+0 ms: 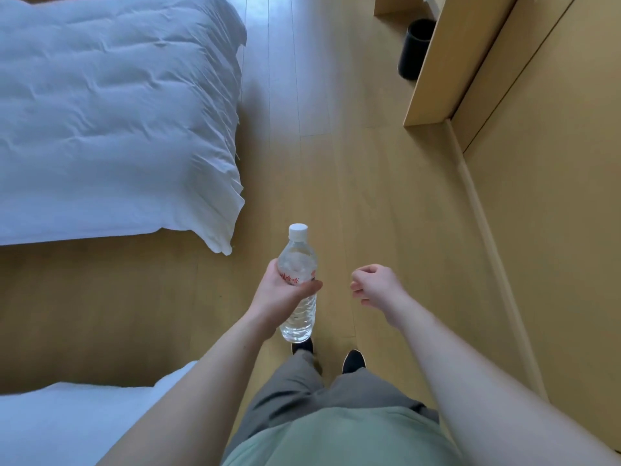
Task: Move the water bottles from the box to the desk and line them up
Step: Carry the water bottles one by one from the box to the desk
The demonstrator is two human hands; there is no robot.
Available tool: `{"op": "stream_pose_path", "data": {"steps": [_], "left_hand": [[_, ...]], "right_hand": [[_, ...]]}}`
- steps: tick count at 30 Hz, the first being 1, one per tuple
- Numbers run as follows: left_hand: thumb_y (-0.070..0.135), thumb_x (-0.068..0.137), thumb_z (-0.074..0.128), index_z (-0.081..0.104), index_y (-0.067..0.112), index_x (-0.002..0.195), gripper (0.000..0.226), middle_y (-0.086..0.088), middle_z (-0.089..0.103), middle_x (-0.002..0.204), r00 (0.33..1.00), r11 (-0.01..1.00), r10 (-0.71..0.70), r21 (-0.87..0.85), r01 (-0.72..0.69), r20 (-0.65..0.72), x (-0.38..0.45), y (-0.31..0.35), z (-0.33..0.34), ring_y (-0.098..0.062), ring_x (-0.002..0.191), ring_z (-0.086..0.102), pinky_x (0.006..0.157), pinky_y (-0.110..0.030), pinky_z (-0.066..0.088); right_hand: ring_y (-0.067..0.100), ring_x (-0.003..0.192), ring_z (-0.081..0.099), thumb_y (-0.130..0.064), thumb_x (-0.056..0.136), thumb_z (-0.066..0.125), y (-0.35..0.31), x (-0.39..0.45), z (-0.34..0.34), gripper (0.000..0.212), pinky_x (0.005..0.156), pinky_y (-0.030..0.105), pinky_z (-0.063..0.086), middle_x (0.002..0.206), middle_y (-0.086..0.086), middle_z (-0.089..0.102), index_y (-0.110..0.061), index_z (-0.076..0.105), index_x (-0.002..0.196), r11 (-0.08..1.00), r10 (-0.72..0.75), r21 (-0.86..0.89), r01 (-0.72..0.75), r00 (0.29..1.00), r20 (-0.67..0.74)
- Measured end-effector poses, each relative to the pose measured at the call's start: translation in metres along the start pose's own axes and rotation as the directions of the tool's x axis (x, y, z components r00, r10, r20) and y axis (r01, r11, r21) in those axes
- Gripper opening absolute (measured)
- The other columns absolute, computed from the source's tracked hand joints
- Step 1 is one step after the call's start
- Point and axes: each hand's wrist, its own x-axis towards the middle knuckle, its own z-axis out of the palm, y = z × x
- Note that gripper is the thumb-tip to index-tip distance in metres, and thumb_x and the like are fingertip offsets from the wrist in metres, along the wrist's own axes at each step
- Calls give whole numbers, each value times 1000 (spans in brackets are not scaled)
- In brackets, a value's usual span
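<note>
A clear water bottle (pixel 298 264) with a white cap and a red-lettered label is held upright in front of me, above the wooden floor. My left hand (pixel 280 292) grips it round the middle, thumb across the front. My right hand (pixel 373 285) hangs beside it to the right, fingers loosely curled and holding nothing. Neither the box nor a desk top is in view.
A bed with a white duvet (pixel 114 119) fills the left side; a second white bed corner (pixel 67 422) lies at the lower left. Wooden cabinet panels (pixel 537 163) line the right. A black bin (pixel 415 48) stands at the far right. A strip of wooden floor (pixel 336 146) runs ahead between them.
</note>
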Motion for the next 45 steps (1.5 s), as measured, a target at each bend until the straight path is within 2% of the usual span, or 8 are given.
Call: {"op": "stream_pose_path", "data": {"steps": [5,16,20,24,29,34,38,45], "left_hand": [[28,70,90,55,29,120,61,4,70,109,999,1000,-18,-4,18,-28,54,25,-15,-10,96,70,73,-26,51],[35,64,91,53,30,119,67,1,69,109,998,1000,17,9,-17,68,218,110,-74,-16,99,70,87,-40,57],[40,60,90,53,31,117,69,3,69,107,996,998,54,38,-57,72,267,147,-92,-14,97,69,82,-35,56],[41,59,90,52,32,120,73,5,68,109,995,998,50,41,-54,88,307,173,-100,-14,100,69,87,-38,56],[37,62,89,52,27,122,71,2,68,109,996,998,40,46,-44,76,357,200,-100,-16,100,68,86,-37,55],[37,64,89,51,27,124,72,2,66,110,996,998,9,64,-14,89,418,238,-86,-16,101,67,80,-33,52],[36,65,89,51,29,123,70,3,66,110,996,996,-7,93,-2,95,477,284,-69,-15,100,67,77,-30,51],[40,64,90,52,36,115,63,7,68,106,995,987,15,161,-30,95,567,379,-40,-7,93,69,74,-26,51]], "right_hand": [[19,83,65,-19,98,51,-42,45,3,20,79,33,52,98,6,69,-10,61,113,1000,9,-22,-9,1000,-3],[19,81,66,-18,97,52,-186,151,19,17,77,32,50,97,7,70,-10,62,108,1000,5,-12,-6,996,-90],[19,81,65,-18,97,52,-239,178,28,19,76,32,49,96,7,69,-9,62,111,1000,6,19,-5,997,-83],[21,82,64,-17,98,51,-281,204,27,21,76,32,48,99,9,68,-8,61,114,1000,1,23,2,996,-93],[21,83,65,-17,98,52,-321,246,17,18,92,42,54,98,9,69,-9,61,111,1000,21,24,-19,995,-96],[21,82,64,-17,97,53,-363,299,-10,18,95,43,53,95,7,68,-9,61,110,999,40,36,-37,996,-78],[21,78,62,-15,98,52,-412,355,-42,18,78,34,49,95,9,67,-7,61,112,999,31,35,-28,997,-77],[17,76,65,-18,96,52,-497,433,-90,10,72,30,49,91,4,69,-15,61,99,999,-7,45,9,999,-42]]}}
